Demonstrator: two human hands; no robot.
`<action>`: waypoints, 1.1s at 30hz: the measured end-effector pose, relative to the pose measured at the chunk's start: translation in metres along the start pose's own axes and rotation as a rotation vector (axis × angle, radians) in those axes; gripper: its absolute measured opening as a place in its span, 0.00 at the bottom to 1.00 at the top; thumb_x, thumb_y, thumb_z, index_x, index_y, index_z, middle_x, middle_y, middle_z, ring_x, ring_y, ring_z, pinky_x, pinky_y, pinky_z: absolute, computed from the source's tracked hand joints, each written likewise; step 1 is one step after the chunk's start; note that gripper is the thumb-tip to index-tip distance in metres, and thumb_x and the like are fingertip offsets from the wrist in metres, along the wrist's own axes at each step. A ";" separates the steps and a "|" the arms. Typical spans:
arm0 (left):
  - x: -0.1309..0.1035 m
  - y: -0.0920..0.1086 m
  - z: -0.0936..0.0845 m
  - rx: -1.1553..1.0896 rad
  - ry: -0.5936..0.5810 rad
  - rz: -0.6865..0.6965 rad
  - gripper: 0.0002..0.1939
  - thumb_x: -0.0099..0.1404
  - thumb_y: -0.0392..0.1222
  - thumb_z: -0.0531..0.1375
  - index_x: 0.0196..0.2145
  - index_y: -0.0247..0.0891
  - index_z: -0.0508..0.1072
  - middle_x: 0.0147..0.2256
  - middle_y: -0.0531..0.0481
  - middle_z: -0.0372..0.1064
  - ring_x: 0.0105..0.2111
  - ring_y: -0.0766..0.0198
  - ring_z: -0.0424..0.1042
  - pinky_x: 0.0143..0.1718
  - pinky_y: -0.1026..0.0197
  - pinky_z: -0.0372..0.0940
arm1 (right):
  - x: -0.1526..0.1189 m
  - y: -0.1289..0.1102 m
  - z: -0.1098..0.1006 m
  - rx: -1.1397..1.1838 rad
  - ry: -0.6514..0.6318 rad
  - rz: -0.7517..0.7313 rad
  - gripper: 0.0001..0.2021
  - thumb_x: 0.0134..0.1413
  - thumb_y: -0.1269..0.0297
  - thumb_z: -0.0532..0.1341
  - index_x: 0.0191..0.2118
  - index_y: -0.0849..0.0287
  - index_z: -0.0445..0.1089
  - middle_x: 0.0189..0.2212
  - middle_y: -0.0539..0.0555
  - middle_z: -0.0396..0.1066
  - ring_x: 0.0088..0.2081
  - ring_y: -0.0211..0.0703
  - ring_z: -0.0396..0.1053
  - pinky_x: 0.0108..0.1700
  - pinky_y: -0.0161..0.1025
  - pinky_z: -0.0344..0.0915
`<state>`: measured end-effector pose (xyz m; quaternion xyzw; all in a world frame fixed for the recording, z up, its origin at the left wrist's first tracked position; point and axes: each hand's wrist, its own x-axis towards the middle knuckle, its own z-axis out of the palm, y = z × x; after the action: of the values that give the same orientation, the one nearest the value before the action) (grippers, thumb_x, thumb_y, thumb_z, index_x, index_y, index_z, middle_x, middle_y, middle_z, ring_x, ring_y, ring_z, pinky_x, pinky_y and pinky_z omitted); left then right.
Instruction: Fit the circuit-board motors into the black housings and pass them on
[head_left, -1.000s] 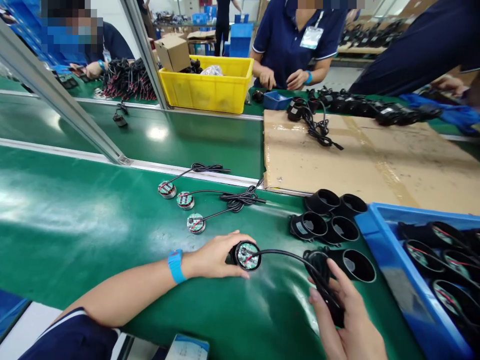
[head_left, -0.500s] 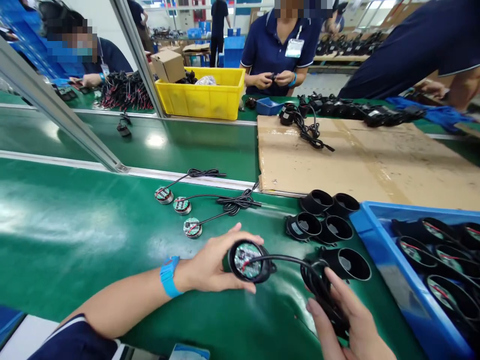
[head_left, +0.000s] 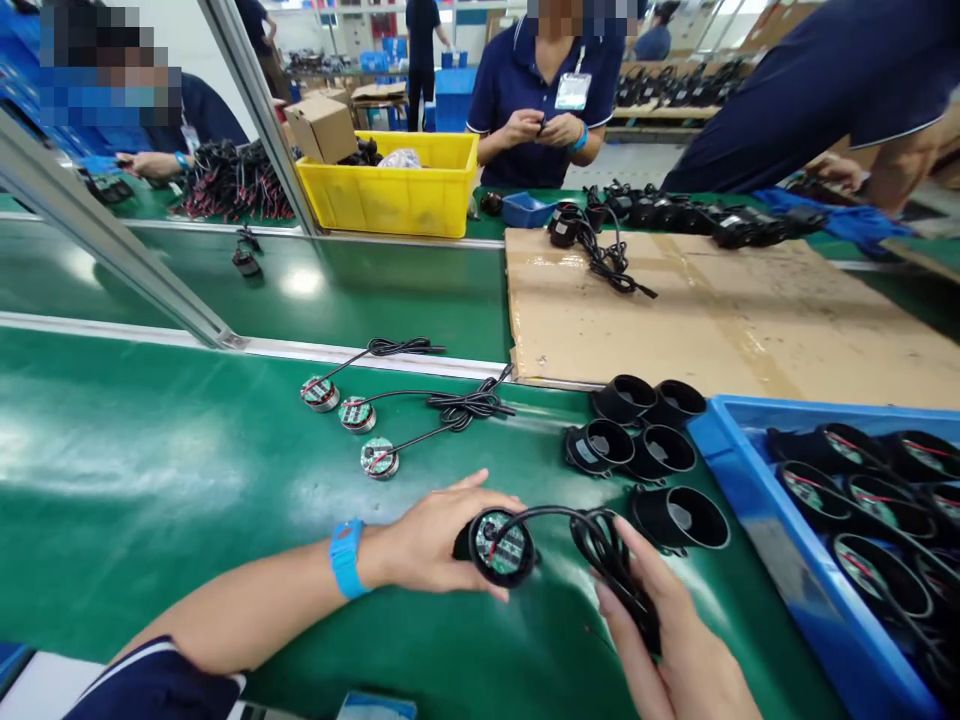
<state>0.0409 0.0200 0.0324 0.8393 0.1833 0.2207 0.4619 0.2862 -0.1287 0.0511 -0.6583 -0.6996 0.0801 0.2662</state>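
Note:
My left hand [head_left: 442,540] is wrapped round a black round housing [head_left: 460,543], whose open end faces up and shows a green circuit board [head_left: 501,543] inside. From the board a black cable arcs right to a coiled bundle [head_left: 611,570], held between the thumb and fingers of my right hand [head_left: 667,620]. Three round circuit boards with cables [head_left: 379,459] lie on the green table to the upper left of my hands. Several black housings [head_left: 680,517] stand just beyond and to the right of my right hand.
A blue bin [head_left: 757,540] of housings with boards fills the right side. Cardboard [head_left: 622,330] lies beyond the table edge [head_left: 360,360]. Further back are a yellow crate [head_left: 390,195], a metal post [head_left: 157,250] and people at work, one [head_left: 551,90] facing me.
The housing in my left hand has tilted, so its board shows more squarely. My right hand has moved slightly left with the cable bundle, closer to the housing. The view has shifted a little.

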 end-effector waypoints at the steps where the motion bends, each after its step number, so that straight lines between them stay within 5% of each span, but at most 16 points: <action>1: 0.000 0.000 0.001 -0.020 0.000 0.000 0.39 0.59 0.57 0.70 0.61 0.42 0.62 0.56 0.40 0.72 0.56 0.46 0.73 0.70 0.36 0.45 | -0.002 0.004 0.000 -0.019 -0.009 0.031 0.30 0.69 0.61 0.54 0.72 0.53 0.46 0.54 0.58 0.75 0.48 0.50 0.78 0.41 0.40 0.78; 5: 0.001 -0.003 0.004 -0.017 -0.150 -0.013 0.34 0.61 0.56 0.69 0.59 0.42 0.65 0.55 0.41 0.73 0.55 0.47 0.74 0.70 0.36 0.46 | -0.011 0.024 -0.002 -0.224 -0.097 -0.068 0.27 0.71 0.57 0.49 0.72 0.51 0.49 0.45 0.57 0.78 0.36 0.49 0.80 0.28 0.39 0.74; 7: 0.001 -0.007 0.004 -0.036 -0.180 -0.038 0.36 0.61 0.55 0.69 0.62 0.43 0.63 0.58 0.42 0.71 0.58 0.48 0.72 0.70 0.37 0.47 | -0.011 0.030 -0.005 -0.359 -0.130 -0.147 0.29 0.70 0.51 0.49 0.71 0.53 0.51 0.39 0.57 0.77 0.34 0.52 0.78 0.30 0.44 0.73; 12: -0.003 -0.013 0.000 -0.164 -0.229 -0.036 0.76 0.42 0.61 0.76 0.73 0.45 0.31 0.67 0.35 0.57 0.67 0.42 0.56 0.68 0.39 0.52 | 0.017 0.013 -0.008 -0.306 -0.018 -0.202 0.38 0.60 0.42 0.60 0.69 0.57 0.54 0.56 0.66 0.68 0.55 0.64 0.69 0.52 0.59 0.68; 15: -0.004 -0.014 -0.004 -0.267 -0.216 -0.011 0.82 0.37 0.63 0.77 0.72 0.45 0.24 0.70 0.32 0.46 0.69 0.41 0.51 0.69 0.39 0.51 | 0.040 -0.004 0.003 -0.149 -0.082 -0.346 0.43 0.55 0.41 0.65 0.69 0.57 0.53 0.59 0.65 0.66 0.59 0.63 0.65 0.58 0.61 0.64; 17: -0.003 -0.015 -0.006 -0.311 -0.196 0.006 0.82 0.37 0.65 0.76 0.72 0.46 0.25 0.72 0.31 0.39 0.70 0.41 0.48 0.69 0.38 0.49 | 0.051 -0.013 0.014 -0.059 -0.186 -0.387 0.45 0.53 0.39 0.66 0.68 0.58 0.53 0.55 0.64 0.70 0.55 0.59 0.70 0.55 0.56 0.69; 21: -0.004 -0.017 -0.006 -0.376 -0.148 0.004 0.77 0.41 0.73 0.70 0.73 0.43 0.29 0.72 0.30 0.38 0.70 0.39 0.48 0.69 0.37 0.48 | 0.059 -0.026 0.021 -0.009 -0.258 -0.348 0.29 0.61 0.42 0.61 0.57 0.60 0.66 0.37 0.56 0.75 0.33 0.44 0.77 0.31 0.39 0.72; 24: -0.007 -0.015 -0.005 -0.419 -0.077 -0.044 0.60 0.58 0.76 0.57 0.73 0.43 0.34 0.71 0.31 0.41 0.69 0.41 0.52 0.68 0.37 0.49 | 0.079 -0.026 -0.008 -0.116 -0.155 -0.360 0.24 0.63 0.42 0.58 0.49 0.61 0.70 0.30 0.53 0.73 0.26 0.41 0.75 0.25 0.37 0.69; 28: -0.012 -0.013 -0.004 -0.412 0.003 -0.124 0.38 0.73 0.64 0.49 0.72 0.48 0.41 0.69 0.34 0.51 0.66 0.47 0.60 0.65 0.40 0.58 | 0.141 -0.015 -0.078 -0.440 0.012 -0.447 0.30 0.61 0.34 0.54 0.45 0.58 0.73 0.32 0.55 0.76 0.23 0.42 0.72 0.24 0.41 0.64; 31: -0.015 -0.017 0.001 -0.344 0.059 -0.139 0.41 0.70 0.62 0.56 0.71 0.49 0.42 0.67 0.35 0.54 0.63 0.46 0.64 0.63 0.40 0.61 | 0.182 -0.014 -0.109 -0.671 0.111 -0.531 0.31 0.61 0.33 0.52 0.44 0.58 0.74 0.29 0.56 0.75 0.21 0.44 0.69 0.23 0.42 0.56; 33: -0.016 -0.020 0.006 -0.237 0.146 -0.107 0.49 0.63 0.64 0.63 0.71 0.50 0.42 0.66 0.35 0.54 0.63 0.42 0.63 0.63 0.39 0.62 | 0.188 -0.021 -0.105 -0.740 0.144 -0.525 0.29 0.60 0.35 0.54 0.44 0.58 0.74 0.27 0.55 0.74 0.23 0.45 0.68 0.25 0.42 0.54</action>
<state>0.0287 0.0176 0.0096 0.7496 0.2337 0.2764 0.5541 0.3199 0.0246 0.1995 -0.5135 -0.8040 -0.2912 0.0723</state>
